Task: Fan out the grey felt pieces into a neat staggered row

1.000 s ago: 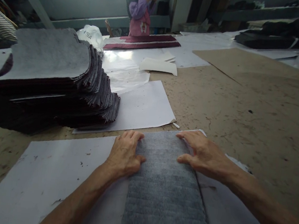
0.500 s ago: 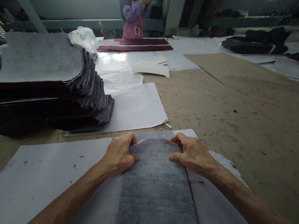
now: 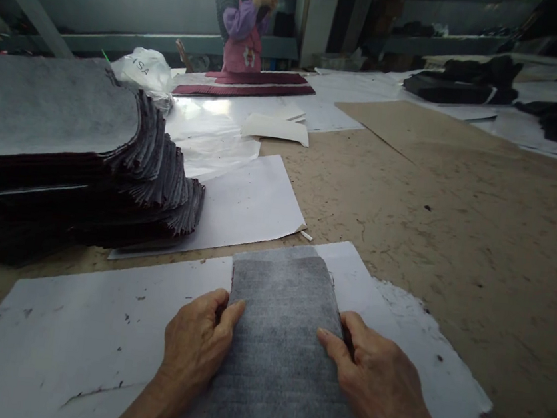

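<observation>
Cloth (image 3: 277, 350): where white paper (image 3: 94, 322) covers the counter (image 3: 398, 216), lying flat on top.
Left hand (image 3: 197, 342): fingers loosely curled, holding Cloth's left edge.
Right hand (image 3: 380, 375): fingers half open, thumb on top, holding the right edge.
Stack (image 3: 58, 110): farther left.

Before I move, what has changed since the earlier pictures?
Both hands have left the far end of the gray strip and come back toward the wearer: the left hand is now at its left edge, the right hand at its right, thumbs on top. The far end lies uncovered by fingers. The tall stack and the white paper underneath look unmoved.
</observation>
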Demonstrator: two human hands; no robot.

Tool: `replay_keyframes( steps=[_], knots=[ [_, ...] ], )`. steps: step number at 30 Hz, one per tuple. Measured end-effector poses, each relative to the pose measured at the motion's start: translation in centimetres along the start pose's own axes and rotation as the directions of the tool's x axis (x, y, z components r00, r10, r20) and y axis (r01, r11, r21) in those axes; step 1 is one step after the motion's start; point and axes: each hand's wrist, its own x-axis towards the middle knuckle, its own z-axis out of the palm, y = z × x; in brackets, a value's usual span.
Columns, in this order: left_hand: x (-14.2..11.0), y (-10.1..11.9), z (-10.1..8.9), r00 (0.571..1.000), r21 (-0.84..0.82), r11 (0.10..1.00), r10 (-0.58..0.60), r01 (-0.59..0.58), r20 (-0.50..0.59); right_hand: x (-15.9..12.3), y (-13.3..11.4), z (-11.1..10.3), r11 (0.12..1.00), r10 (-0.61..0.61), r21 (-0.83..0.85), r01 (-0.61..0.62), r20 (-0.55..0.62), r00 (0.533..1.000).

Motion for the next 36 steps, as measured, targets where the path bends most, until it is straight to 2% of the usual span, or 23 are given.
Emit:
replay_keyframes(
  steps=[4, 9, 13, 15, 26, 30, 36],
  knots=[
    [0.2, 0.1, 0.1, 1.000, -0.007, 1.000, -0.014, 0.014, 0.015, -0.4, 0.1, 0.5, 0.988, -0.128, 0.066, 0.137, -0.132, 0.983],
    [0.2, -0.1, 0.1, 1.000, 0.017, 1.000, -0.018, 0.018, 0.017, 0.2, -0.1, -0.9, 0.969, -0.206, 0.105, 0.225, -0.167, 0.964],
    [0.2, 0.0, 0.1, 0.999, 0.024, 0.999, -0.028, 0.028, 0.015, 1.7, -0.4, -0.8, 0.995, -0.064, 0.073, 0.064, -0.007, 0.998],
    [0.3, 0.2, 0.0, 0.999, 0.024, 0.999, -0.031, 0.030, 0.022, 2.2, -0.4, -0.5, 0.999, -0.005, 0.034, 0.004, 0.031, 1.000],
    [1.1, 0.7, -0.4, 0.995, 0.038, 0.996, -0.084, 0.082, 0.054, 2.5, -0.3, -0.6, 0.998, 0.011, 0.055, -0.013, 0.029, 1.000],
    [1.2, 1.0, -0.5, 0.994, 0.074, 0.993, -0.099, 0.095, 0.054, 2.7, -0.3, -0.4, 0.997, 0.060, 0.041, -0.061, 0.023, 0.998],
    [1.0, 1.0, -0.4, 0.994, 0.084, 0.993, -0.094, 0.088, 0.061, 2.6, 0.0, -0.1, 0.980, 0.110, 0.165, -0.110, 0.010, 0.994]
  ],
)
